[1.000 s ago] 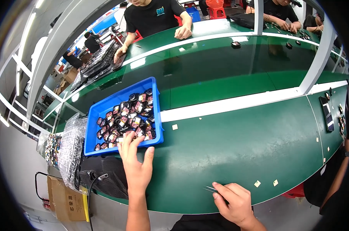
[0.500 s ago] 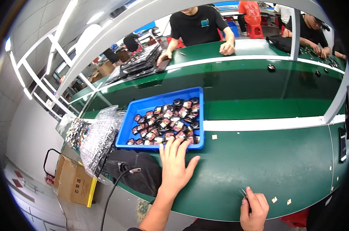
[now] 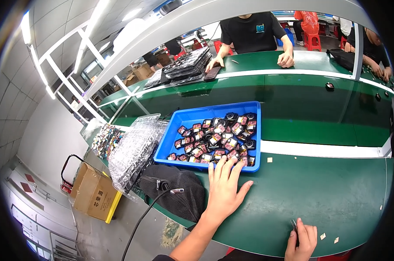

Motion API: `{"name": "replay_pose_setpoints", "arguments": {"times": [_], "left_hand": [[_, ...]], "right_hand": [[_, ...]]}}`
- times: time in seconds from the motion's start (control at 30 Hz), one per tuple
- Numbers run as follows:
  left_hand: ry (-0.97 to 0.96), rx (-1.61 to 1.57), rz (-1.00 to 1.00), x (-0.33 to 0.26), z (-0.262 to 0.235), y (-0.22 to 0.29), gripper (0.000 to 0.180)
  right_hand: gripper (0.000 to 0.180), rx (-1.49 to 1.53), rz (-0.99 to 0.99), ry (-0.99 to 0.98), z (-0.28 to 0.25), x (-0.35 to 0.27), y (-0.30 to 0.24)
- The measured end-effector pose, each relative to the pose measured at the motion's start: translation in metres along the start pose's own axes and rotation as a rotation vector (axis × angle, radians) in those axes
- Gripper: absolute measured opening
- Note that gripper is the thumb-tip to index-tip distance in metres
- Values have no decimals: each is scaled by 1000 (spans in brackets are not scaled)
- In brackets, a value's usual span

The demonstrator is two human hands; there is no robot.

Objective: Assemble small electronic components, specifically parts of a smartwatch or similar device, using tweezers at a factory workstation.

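My left hand is open, its fingers spread over the front rim of a blue plastic bin. The fingertips reach the nearest of the small black devices heaped in it, which have pinkish and yellow faces; no device is visibly lifted. At the table's near edge my right hand is closed around thin metal tweezers, their tips pointing up and away from me. Small pale square pieces lie on the green table beside it.
Left of the bin are a black mesh bag with a cable, bubble wrap and a pile of small parts. A carton stands on a trolley below. Beyond a white rail runs a green belt; across it a person sits.
The whole view has swung left, so everything sits farther right in the picture. My left hand stays at the bin's front rim, and my right hand still holds the tweezers.
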State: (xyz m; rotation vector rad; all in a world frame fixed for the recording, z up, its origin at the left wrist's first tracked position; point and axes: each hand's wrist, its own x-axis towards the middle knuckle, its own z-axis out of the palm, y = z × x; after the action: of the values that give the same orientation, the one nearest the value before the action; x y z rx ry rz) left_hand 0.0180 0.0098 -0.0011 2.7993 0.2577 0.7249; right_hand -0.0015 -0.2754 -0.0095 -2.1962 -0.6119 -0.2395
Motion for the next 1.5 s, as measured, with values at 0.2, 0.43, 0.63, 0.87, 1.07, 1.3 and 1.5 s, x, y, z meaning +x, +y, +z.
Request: {"name": "replay_pose_setpoints", "arguments": {"times": [0.2, 0.43, 0.63, 0.87, 1.07, 1.3, 1.5], "left_hand": [[-8, -16, -5, 2, 1, 3, 60], [0, 4, -4, -1, -2, 2, 59], [-8, -3, 7, -1, 0, 2, 60], [-30, 17, 7, 3, 2, 6, 64], [-53, 78, -55, -5, 1, -4, 71], [-61, 69, 125, 0, -2, 11, 64], [-52, 133, 141, -1, -3, 11, 62]], "right_hand": [[33, -25, -6, -6, -2, 0, 4], [33, -6, -24, -9, 1, 3, 1], [34, -36, -49, -8, 0, 3, 2], [37, -36, -35, -9, 0, 6, 5], [36, -17, -78, 25, 6, 12, 8], [36, -307, 86, 164, -8, -1, 25], [35, -437, 177, 203, 2, 1, 31]]}}
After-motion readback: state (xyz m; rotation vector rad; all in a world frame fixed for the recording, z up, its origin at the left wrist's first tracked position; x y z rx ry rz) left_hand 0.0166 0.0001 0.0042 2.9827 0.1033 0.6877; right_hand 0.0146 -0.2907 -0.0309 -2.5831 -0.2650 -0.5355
